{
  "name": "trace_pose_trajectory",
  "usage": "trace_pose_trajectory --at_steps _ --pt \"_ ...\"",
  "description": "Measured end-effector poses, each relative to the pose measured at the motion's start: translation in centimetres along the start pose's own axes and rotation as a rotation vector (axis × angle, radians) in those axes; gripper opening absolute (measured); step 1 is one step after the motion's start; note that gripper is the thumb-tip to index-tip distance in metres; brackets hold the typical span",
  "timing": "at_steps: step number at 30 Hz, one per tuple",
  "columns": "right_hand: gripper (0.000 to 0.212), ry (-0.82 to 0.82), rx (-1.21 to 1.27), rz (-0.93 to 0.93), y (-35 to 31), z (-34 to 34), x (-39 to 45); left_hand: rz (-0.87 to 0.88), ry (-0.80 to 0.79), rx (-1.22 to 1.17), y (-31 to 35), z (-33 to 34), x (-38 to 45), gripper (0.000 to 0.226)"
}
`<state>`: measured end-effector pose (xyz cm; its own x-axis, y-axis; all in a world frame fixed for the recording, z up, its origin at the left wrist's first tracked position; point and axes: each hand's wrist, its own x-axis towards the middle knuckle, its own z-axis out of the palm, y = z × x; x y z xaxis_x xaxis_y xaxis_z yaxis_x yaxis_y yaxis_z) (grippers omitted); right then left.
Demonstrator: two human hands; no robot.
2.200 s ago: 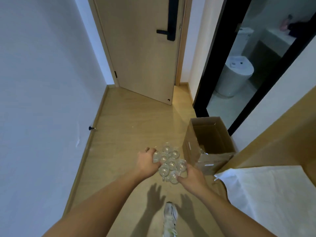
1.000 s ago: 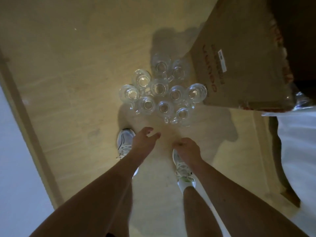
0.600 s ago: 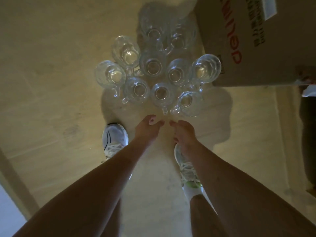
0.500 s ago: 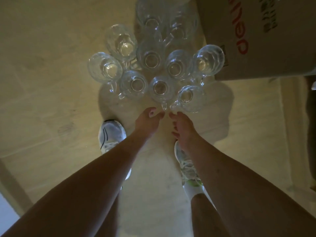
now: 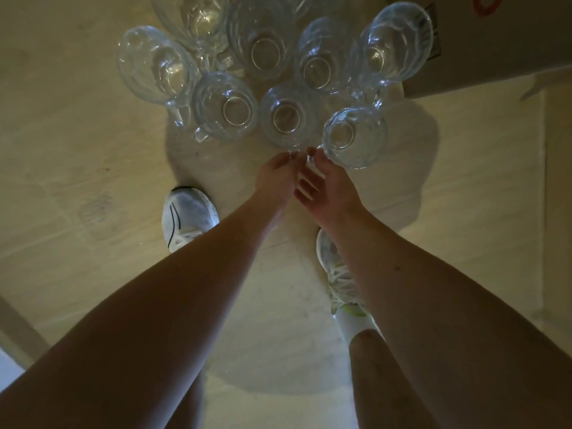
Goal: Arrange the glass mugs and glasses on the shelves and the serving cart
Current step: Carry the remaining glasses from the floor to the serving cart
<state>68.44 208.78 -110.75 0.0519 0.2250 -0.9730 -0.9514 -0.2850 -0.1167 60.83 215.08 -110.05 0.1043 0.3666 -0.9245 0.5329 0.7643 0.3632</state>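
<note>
At 12 o'clock on the floor (image 5: 93, 168), glass mugs (image 5: 226, 106) stand clustered beside a cardboard box (image 5: 495, 44). Both hands have closed in: left hand (image 5: 274, 178) and right hand (image 5: 328, 187), fingers loosely extended, touch the nearest mug handles, nothing gripped yet; pickup appears imminent.

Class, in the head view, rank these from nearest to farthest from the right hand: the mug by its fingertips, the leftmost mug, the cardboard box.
1. Mug by the fingertips, just beyond the right hand.
2. Leftmost mug, far left of the cluster.
3. Cardboard box, upper right corner.
</note>
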Motion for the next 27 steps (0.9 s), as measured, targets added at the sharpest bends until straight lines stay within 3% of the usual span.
trace_pose_trajectory --at_steps 10,19,27 --pt "0.03 0.114 -0.083 0.014 0.4 -2.6 -2.4 0.0 0.018 -0.021 0.1 0.7 -2.0 0.02" --pt "0.019 0.241 -0.056 0.072 -1.7 -2.8 -7.7 -0.096 0.042 -0.074 0.9 0.2 -6.7 0.022" --pt "0.027 0.238 -0.241 0.072 -4.4 -0.9 -20.6 -0.175 0.083 -0.04 5.9 -1.8 -18.5 0.028"
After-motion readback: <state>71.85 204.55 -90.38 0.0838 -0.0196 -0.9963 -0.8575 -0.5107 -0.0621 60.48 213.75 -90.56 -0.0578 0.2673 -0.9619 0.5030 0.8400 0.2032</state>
